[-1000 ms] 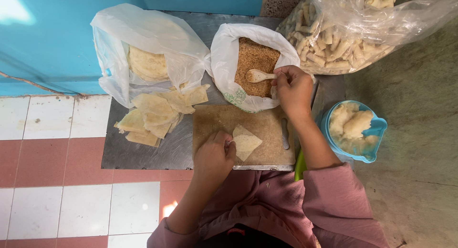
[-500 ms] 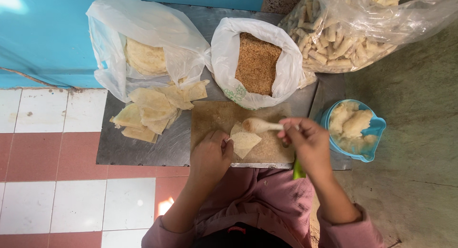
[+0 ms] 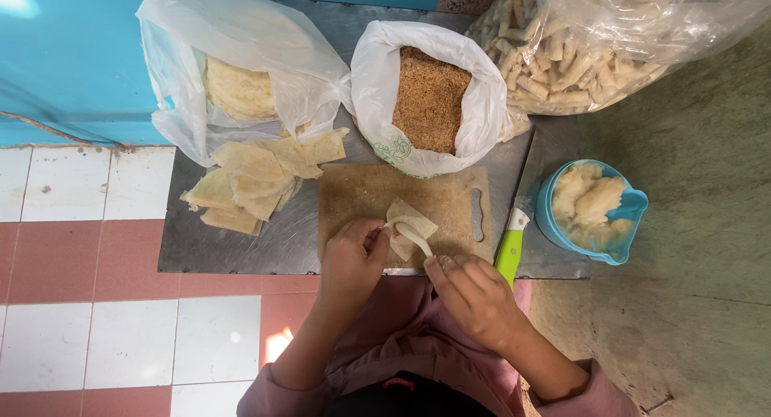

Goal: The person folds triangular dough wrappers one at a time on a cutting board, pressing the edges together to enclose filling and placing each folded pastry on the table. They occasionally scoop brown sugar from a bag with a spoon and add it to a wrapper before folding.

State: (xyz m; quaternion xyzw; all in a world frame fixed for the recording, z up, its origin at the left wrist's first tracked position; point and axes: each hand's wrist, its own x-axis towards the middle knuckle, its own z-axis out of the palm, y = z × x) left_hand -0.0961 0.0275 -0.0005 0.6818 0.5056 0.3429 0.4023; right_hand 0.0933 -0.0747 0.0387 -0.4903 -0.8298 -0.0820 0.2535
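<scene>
Both grips engaged: left hand [image 3: 351, 260] pinched on a thin pastry wrapper [image 3: 409, 227], right hand [image 3: 474, 296] closed on a pale spoon [image 3: 414, 236].

Wrapper is seen lying on the wooden cutting board [image 3: 361, 196], near its front edge, spoon bowl resting on it. It is judged light, limp and easily torn; holding is best done at a corner, flat against the board.

The person wears a dusty pink top with long sleeves. Both sleeves are pushed up, so the arms are bare down to the left hand [image 3: 351, 260] and right hand [image 3: 475, 300].
</scene>
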